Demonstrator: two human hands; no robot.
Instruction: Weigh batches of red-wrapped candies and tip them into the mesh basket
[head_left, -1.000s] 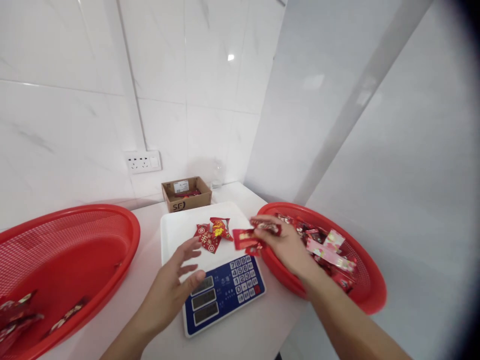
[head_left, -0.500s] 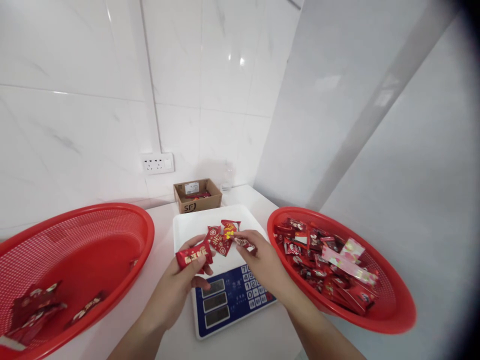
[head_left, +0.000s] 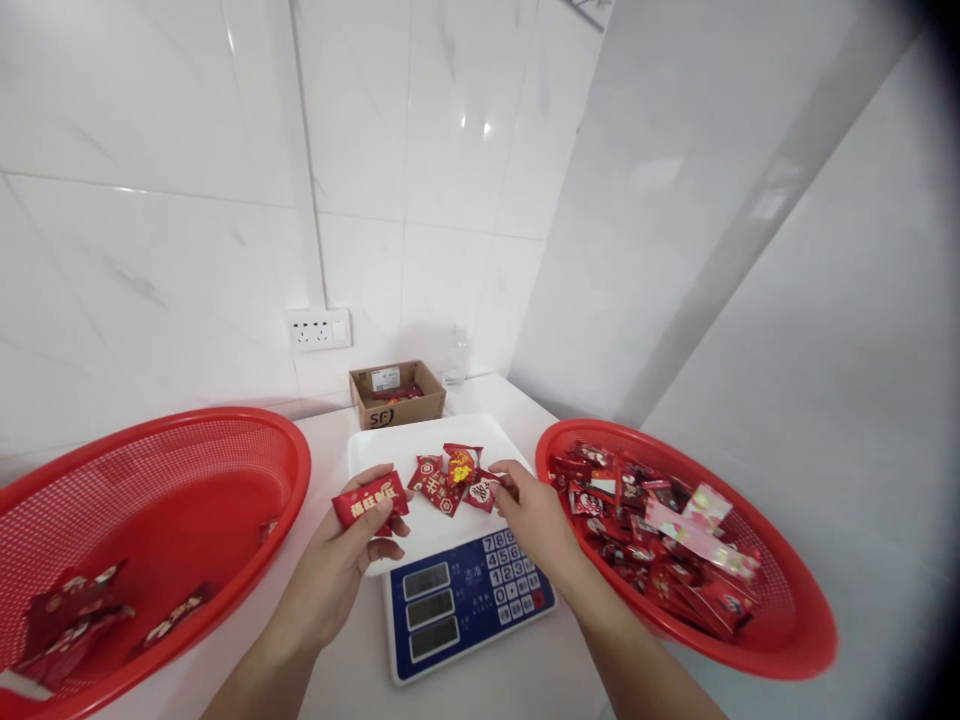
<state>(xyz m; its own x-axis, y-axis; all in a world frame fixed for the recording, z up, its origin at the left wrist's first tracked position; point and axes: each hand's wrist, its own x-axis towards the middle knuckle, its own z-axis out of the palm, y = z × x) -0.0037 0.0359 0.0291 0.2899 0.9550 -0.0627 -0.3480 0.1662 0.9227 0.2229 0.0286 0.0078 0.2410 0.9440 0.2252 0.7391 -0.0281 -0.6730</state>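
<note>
My left hand [head_left: 335,562] is closed around a red wrapped candy [head_left: 367,503] with gold lettering, held above the left side of the scale's white pan [head_left: 412,535]. Over the pan's right side, my right hand [head_left: 538,518] pinches the edge of a small red-and-white wrapped candy [head_left: 480,492]. Touching or overlapping that one are a dark red packet [head_left: 435,488] and a red packet with a yellow print [head_left: 463,466], both lying on the pan. The scale's blue panel [head_left: 474,600] has dark displays and a keypad facing me.
On the left stands a red mesh basket [head_left: 247,425] with a few packets inside. To the right, another red basket [head_left: 806,620] is heaped with wrapped candies. Behind the scale are a small cardboard box [head_left: 405,410] and a clear container [head_left: 455,365] by the tiled wall.
My left hand has drawn slightly left with its candy. My right hand has shifted right, and the candy at its fingertips now shows its face lower on the pan.
</note>
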